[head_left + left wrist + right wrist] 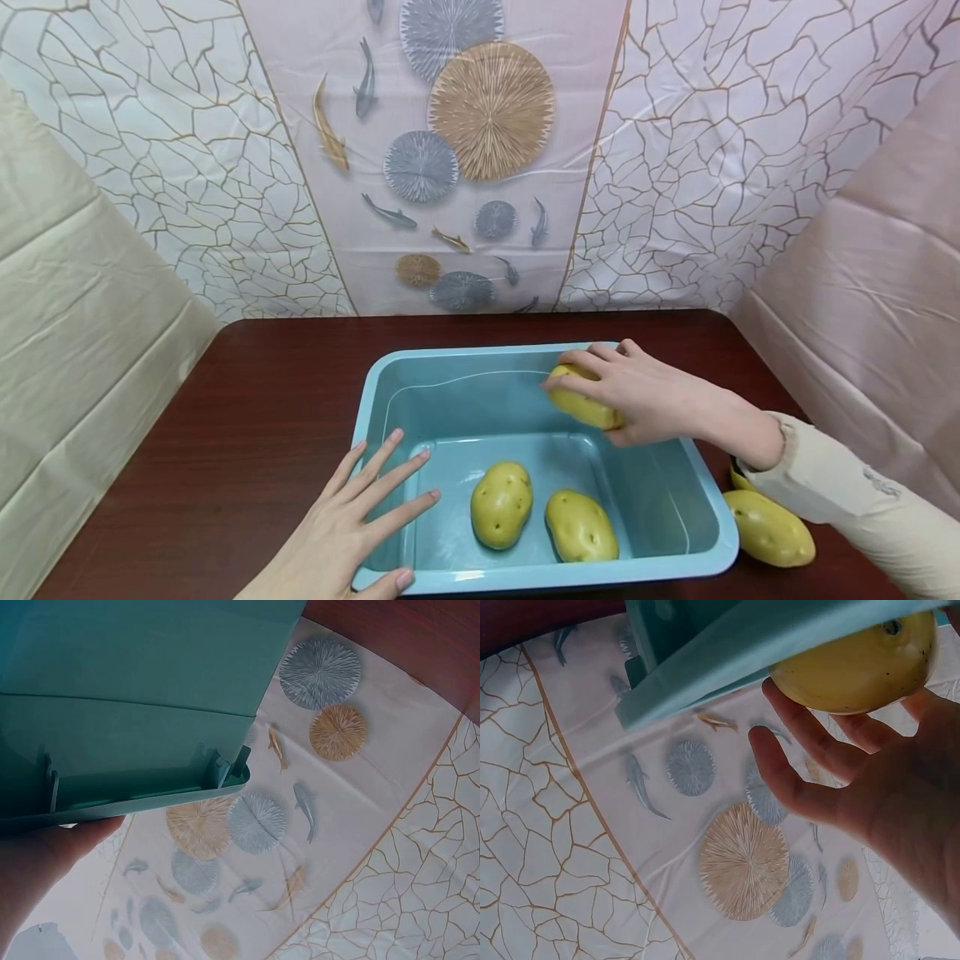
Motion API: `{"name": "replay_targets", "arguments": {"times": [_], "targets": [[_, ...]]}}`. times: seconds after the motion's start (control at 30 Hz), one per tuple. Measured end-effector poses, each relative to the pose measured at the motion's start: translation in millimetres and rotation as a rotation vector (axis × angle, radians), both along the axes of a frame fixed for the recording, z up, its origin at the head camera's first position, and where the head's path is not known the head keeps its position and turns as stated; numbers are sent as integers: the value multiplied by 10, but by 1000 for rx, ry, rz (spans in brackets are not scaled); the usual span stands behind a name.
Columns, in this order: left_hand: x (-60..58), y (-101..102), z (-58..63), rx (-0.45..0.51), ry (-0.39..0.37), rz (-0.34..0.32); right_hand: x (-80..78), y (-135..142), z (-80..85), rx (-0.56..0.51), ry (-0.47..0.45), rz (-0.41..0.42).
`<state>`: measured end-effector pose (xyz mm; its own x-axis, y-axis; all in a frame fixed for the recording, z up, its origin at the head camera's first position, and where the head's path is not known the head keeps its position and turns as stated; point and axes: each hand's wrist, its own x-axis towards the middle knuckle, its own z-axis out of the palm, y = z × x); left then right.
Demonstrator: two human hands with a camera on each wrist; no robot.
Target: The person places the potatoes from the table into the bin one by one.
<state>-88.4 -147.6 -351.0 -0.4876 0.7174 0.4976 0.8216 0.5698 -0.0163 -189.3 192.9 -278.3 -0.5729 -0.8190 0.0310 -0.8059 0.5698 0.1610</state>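
Note:
My right hand (637,387) grips a yellow potato (581,400) over the back right part of a light blue plastic basin (480,575). The same potato (855,667) shows beside the basin's rim in the right wrist view. Two more potatoes, one (502,506) near the middle and one (581,527) to its right, lie on the basin floor. My left hand (341,521) rests on the basin's left rim with its fingers spread and straight. In the left wrist view, only part of that hand (45,859) shows against the basin wall (127,750).
Outside the basin on the right lies another potato (768,529), with a further yellow piece (741,477) partly hidden behind my right sleeve (840,475). The dark red table (225,450) meets patterned cloth (487,208) at the back.

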Motion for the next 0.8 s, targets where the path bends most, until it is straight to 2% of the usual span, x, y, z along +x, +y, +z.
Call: {"name": "replay_targets", "arguments": {"times": [0.3, 0.8], "targets": [[5, -1, 2, -9, -8, 10, -6, -21, -32, 16, 17, 30], [8, -5, 3, -2, -13, 6, -16, -44, -48, 47, 16, 34]]}}
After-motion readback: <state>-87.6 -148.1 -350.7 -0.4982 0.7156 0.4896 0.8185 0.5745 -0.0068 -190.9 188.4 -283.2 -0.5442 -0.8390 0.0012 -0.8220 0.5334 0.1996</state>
